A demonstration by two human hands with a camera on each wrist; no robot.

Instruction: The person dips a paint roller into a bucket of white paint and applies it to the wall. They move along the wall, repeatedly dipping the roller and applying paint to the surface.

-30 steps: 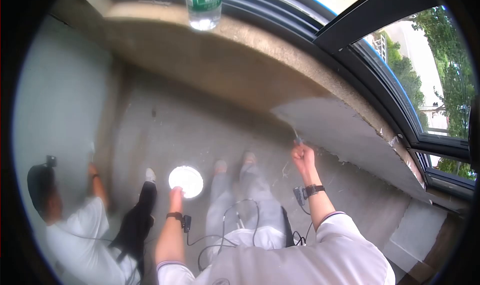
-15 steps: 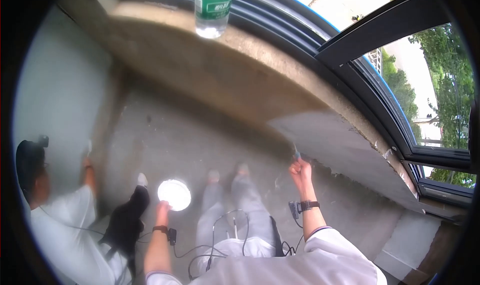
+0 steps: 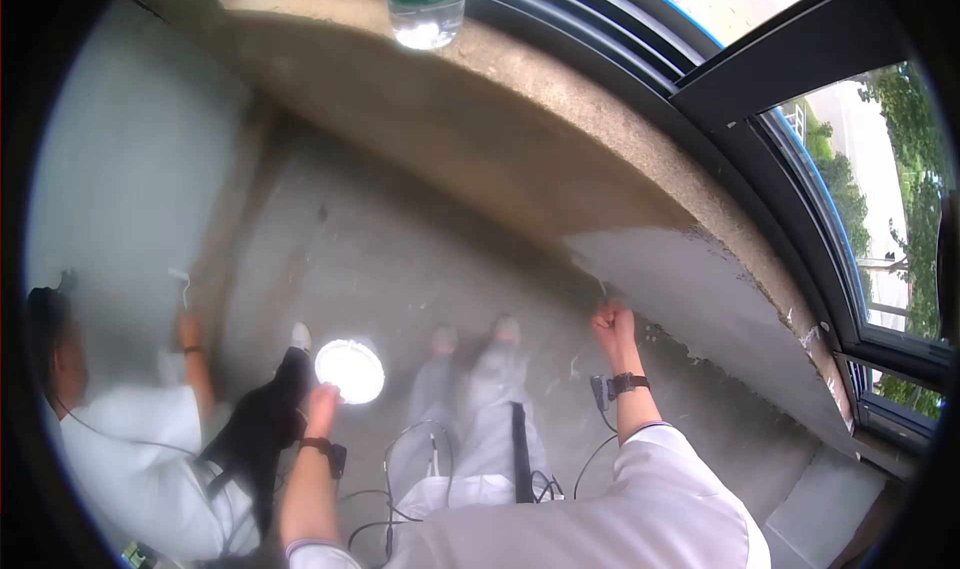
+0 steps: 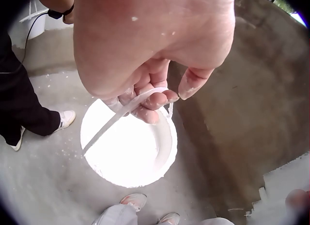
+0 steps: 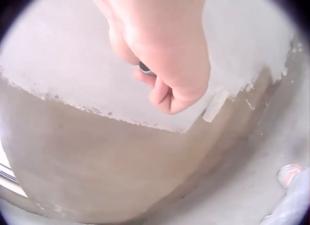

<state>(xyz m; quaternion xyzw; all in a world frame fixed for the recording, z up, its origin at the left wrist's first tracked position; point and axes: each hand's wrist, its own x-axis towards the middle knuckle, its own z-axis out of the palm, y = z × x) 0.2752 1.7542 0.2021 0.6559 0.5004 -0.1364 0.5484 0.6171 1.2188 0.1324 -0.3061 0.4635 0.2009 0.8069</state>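
My left hand holds a white bucket by its thin white handle, the strap hooked over curled fingers. Glaring white paint shows inside the bucket, which hangs above the floor left of my legs in the head view. Out to the right, my right hand grips the handle of a small paint roller; only its dark end peeks from the fist. A pale roller head lies against the low wall, at the ragged lower edge of the whitish coating. Bare brown wall adjoins that coating.
A green-labelled bottle stands on the concrete sill beside the dark window frame. At the left another person holds a small roller toward the far wall. Loose cables hang around my waist.
My head view has shifted a little. The bucket has moved slightly left from my feet, while my right hand stays at the low wall with small movements. The other person's roller shows more plainly.
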